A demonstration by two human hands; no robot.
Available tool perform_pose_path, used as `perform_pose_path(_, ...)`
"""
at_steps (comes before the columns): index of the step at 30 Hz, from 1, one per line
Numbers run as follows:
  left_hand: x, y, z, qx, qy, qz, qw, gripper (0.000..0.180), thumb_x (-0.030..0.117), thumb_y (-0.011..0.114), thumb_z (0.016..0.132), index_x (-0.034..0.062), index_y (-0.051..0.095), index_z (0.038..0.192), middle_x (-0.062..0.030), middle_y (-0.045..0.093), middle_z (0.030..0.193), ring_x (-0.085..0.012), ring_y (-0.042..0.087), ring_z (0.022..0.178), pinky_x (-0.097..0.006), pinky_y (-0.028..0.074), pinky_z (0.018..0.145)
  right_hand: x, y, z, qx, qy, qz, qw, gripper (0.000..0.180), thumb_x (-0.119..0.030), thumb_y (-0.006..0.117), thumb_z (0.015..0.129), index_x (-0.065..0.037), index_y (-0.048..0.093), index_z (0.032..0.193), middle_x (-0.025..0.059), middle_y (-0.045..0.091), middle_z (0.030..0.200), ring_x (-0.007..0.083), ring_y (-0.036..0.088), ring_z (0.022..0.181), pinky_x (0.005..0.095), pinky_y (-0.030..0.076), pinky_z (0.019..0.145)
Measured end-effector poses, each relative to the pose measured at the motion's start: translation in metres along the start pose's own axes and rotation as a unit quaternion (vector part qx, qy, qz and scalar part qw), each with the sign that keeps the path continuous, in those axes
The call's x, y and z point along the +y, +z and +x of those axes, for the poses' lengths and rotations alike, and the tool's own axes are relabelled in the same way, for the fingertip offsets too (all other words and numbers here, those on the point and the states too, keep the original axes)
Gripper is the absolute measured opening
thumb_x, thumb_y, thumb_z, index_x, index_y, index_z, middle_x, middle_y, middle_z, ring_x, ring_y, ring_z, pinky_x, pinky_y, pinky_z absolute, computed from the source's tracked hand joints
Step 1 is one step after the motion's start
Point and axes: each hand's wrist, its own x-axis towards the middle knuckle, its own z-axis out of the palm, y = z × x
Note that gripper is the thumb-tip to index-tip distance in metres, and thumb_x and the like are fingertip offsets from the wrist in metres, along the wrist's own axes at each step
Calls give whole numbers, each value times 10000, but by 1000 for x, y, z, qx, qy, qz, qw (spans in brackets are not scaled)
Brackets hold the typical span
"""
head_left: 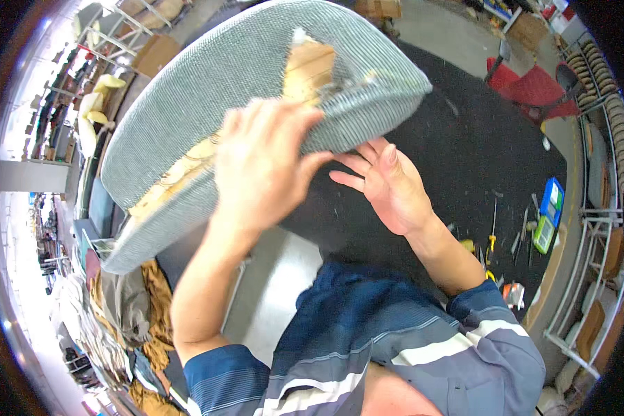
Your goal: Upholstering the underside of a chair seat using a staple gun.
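Cushion, large, curved, grey ribbed cloth (pixel 187 104): tilted over the left part of the black surface (pixel 485 152), one end reaching past the left edge; whether its underside rested there could not be told. Wood strip (pixel 177 179), bare, along an opening in the cloth, with dark marks, perhaps staples or threads. Left grip (pixel 260 163): blurred, laid across the opening, thumb apart; firm hold could not be confirmed. Right grip (pixel 392 187): open, palm up, fingers at the lower rim, clasped around nothing. Risks, as judged: slipping or tipping off the left edge, caused by the overhang and the loose right-hand support; scratched fingers, if those marks were staples; wider tearing, if the cloth was pulled at the opening. Screwdriver, yellow-handled (pixel 492 241), and blue-and-green box (pixel 549 215): near the right edge, well apart, lesser hazard.
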Motion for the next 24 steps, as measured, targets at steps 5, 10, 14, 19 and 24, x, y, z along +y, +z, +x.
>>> perform_pose_path(5,96,115,-108,-1,-2,12,1000,393,203,663,794,86,669,1168,-44,642,1124,-216,597,1012,-378,434,826,41,-66,-77,108,83,36,990,469,-265,644,986,9,521,1346,125,614,1293,212,578,1204,424,455,1018)
perform_pose_path(10,161,237,-198,-88,-64,-47,993,429,168,655,788,77,652,1207,-60,631,1174,-238,594,1054,-388,436,865,130,-179,-115,255,137,117,950,354,-161,641,957,25,576,1251,115,651,1189,213,609,1098,412,468,993)
perform_pose_path(14,193,259,-253,-224,-108,-76,966,457,148,583,840,64,619,1288,-77,598,1275,-254,570,1134,-399,434,935,194,-235,-155,298,157,188,922,284,-104,667,907,31,629,1154,109,657,1143,230,616,1063,419,473,992)
perform_pose_path(19,180,278,-264,-222,-113,-116,962,588,74,630,769,103,592,1355,-59,580,1296,-261,546,1142,-423,413,959,180,-252,-163,240,194,46,950,339,-103,688,913,72,618,1195,135,690,1135,224,669,1033,371,528,928)
perform_pose_path(24,181,287,-277,-205,-132,-105,964,565,55,615,790,102,599,1353,-53,579,1296,-261,536,1157,-439,397,973,180,-238,-173,226,321,-134,910,297,-247,648,996,40,648,1075,110,699,1046,180,703,956,277,567,793)
